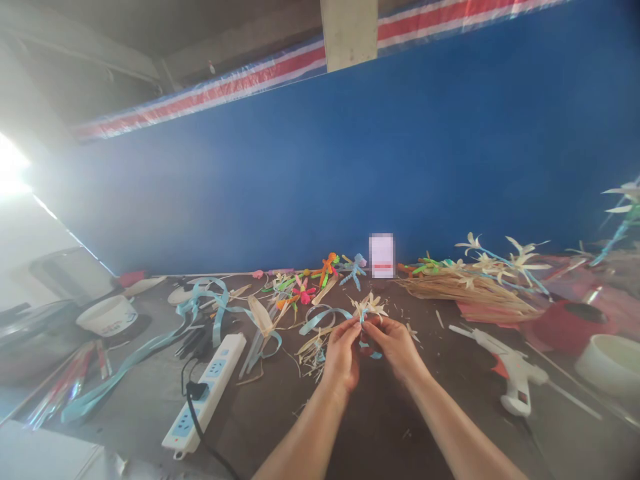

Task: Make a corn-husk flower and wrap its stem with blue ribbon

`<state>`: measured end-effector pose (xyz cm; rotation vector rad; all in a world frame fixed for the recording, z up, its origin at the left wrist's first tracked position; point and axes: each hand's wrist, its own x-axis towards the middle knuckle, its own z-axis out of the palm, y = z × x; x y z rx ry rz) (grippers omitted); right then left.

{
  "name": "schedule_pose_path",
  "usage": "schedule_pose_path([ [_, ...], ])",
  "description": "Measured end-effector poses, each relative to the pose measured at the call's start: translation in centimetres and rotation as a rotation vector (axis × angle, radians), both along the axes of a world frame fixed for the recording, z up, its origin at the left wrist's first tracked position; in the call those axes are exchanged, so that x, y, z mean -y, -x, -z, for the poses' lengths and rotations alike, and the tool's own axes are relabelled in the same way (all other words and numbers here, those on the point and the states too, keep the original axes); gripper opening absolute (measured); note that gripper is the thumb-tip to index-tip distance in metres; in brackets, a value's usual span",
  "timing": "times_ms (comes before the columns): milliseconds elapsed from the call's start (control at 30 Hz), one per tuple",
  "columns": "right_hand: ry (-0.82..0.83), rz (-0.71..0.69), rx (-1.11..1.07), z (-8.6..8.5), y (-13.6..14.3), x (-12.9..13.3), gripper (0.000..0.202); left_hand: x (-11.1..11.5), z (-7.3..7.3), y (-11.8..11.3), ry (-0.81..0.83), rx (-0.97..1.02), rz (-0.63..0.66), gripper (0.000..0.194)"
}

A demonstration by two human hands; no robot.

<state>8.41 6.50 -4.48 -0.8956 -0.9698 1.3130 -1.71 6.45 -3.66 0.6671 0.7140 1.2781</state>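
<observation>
Fingers (377,333) on pale flower (370,307), well apart from glue gun (516,367)

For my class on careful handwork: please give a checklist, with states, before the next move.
1. Left hand grip on pale flower: ok, pinching its base.
2. Right hand grip: ok, also at the base.
3. Blue strip at the base secure: cannot tell, partly hidden.
4. Glue gun clear of hands: ok, lying apart.
5. Worktop beside left hand free of scraps: not ok, straw bits there.
</observation>
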Motion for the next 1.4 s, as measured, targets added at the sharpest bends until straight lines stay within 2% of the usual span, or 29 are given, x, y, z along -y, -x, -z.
schedule_pose_path([
  [200,-0.029,0.033,0.16,-0.1,0.0,-0.1,0.023,-0.5,0.3,0.3,0.058,0.028,0.029,0.021],
  [433,0.039,0.018,0.066,0.3,-0.2,-0.1,0.022,-0.7,-0.3,0.8,0.096,0.069,0.104,0.018],
  [700,0.054,0.007,0.107,0.1,-0.7,-0.3,0.024,-0.7,-0.5,0.9,0.109,0.058,0.122,0.02],
  [1133,-0.038,0.023,0.178,-0.2,-0.7,0.1,0.024,-0.7,-0.3,0.8,0.018,-0.067,0.065,0.018],
  [1400,-0.124,0.067,0.26,0.4,-1.1,-0.3,0.018,-0.9,0.0,0.9,0.057,-0.159,0.161,0.03],
])
